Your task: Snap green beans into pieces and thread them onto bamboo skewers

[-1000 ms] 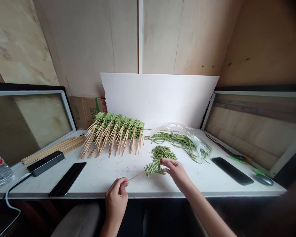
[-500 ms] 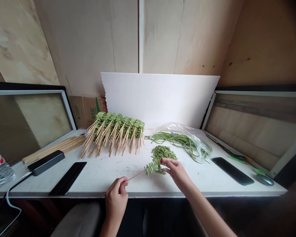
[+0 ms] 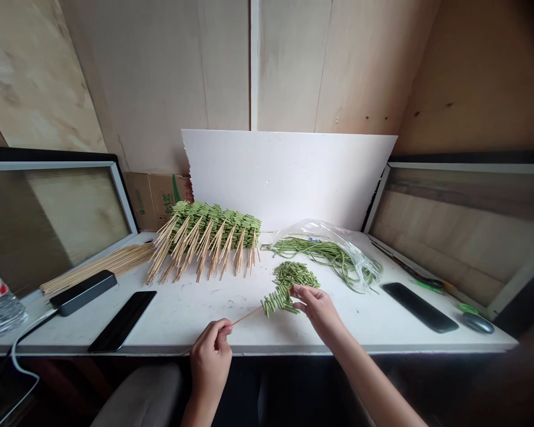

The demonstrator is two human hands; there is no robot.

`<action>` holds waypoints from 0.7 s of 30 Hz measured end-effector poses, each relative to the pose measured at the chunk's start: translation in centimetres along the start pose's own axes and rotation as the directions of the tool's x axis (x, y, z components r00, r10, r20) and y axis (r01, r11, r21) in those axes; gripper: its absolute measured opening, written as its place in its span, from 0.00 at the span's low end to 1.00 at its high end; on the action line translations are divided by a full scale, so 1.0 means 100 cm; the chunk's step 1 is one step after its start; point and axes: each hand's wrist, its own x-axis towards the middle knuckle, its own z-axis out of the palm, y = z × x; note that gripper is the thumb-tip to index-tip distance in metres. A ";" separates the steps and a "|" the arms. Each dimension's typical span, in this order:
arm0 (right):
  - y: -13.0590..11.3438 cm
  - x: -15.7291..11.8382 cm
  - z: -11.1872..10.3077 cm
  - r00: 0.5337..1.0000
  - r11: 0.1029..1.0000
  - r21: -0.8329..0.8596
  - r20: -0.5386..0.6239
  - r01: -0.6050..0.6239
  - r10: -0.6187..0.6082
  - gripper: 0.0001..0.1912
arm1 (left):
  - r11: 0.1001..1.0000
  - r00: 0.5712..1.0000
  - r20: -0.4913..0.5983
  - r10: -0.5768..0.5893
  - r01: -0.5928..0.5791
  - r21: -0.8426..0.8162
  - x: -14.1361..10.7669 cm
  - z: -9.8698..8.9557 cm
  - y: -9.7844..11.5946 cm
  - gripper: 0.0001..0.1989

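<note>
My left hand is closed round the bare end of a thin bamboo skewer, which points up to the right. Short cut pieces of long green bean are threaded side by side along its far part. At the skewer's tip my right hand has thumb and fingers closed in a pinch; whatever lies between them is too small to make out. Just behind the threaded pieces sits a loose pile of cut bean pieces, partly hidden by the skewer's load.
A stack of filled bean skewers stands at back left, beside bare bamboo skewers. Whole long beans lie in a clear plastic bag. Around the white table are a phone, black box, bottle, dark slab and mouse.
Almost nothing differs. My right hand and the loaded end of the skewer have shifted very slightly to the right; my left hand keeps its hold.
</note>
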 end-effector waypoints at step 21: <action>-0.018 -0.010 0.007 0.996 0.976 -0.195 0.023 0.093 -0.090 0.19 | 0.992 0.994 -0.001 0.111 -0.111 0.061 0.004 -0.005 0.001 0.15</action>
